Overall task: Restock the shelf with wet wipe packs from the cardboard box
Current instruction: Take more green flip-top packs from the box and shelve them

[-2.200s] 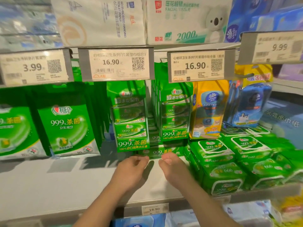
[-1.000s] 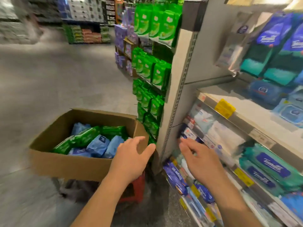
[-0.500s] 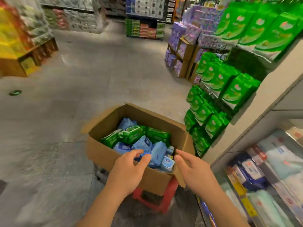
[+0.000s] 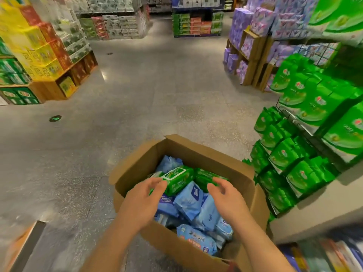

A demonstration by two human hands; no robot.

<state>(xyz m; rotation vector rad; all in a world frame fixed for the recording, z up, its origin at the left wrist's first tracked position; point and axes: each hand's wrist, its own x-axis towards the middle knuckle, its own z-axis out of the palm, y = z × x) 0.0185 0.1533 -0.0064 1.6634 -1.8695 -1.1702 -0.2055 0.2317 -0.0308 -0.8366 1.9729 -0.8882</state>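
— What's sitting in that open brown cardboard box (image 4: 198, 152)?

— Soft plastic wet wipe packs, green ones lying on top of pale blue ones (image 4: 189, 199).

— And the hands?

— Both are hovering over the box. The left hand (image 4: 141, 201) is reaching with loosely curved fingers, its tips touching the near end of the green wet wipe pack with the white lid label (image 4: 177, 178). The right hand (image 4: 225, 195) is spreading open beside a second green pack (image 4: 206, 177), gripping nothing.

— The shelf?

— Green hanging pouches (image 4: 290, 154) are filling the rack on the right.
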